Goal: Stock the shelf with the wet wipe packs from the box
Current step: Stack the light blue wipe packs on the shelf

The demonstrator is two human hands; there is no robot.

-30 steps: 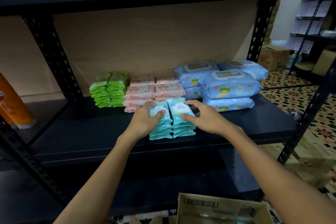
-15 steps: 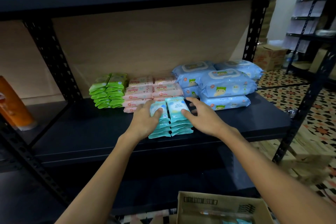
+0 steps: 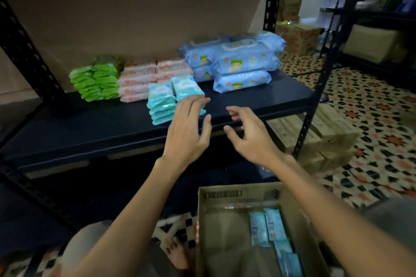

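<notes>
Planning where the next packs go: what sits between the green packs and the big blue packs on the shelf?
In the head view, the pink packs fill that stretch between the green packs and blue packs; the teal packs stand in front.

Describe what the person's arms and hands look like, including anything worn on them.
Both arms are bare from the lower edge of the view up to the hands, with no sleeves in view. The left hand and right hand wear no gloves. No rings, watch or bracelets show at the fingers or wrists. The fingernails look short and unpainted.
</notes>
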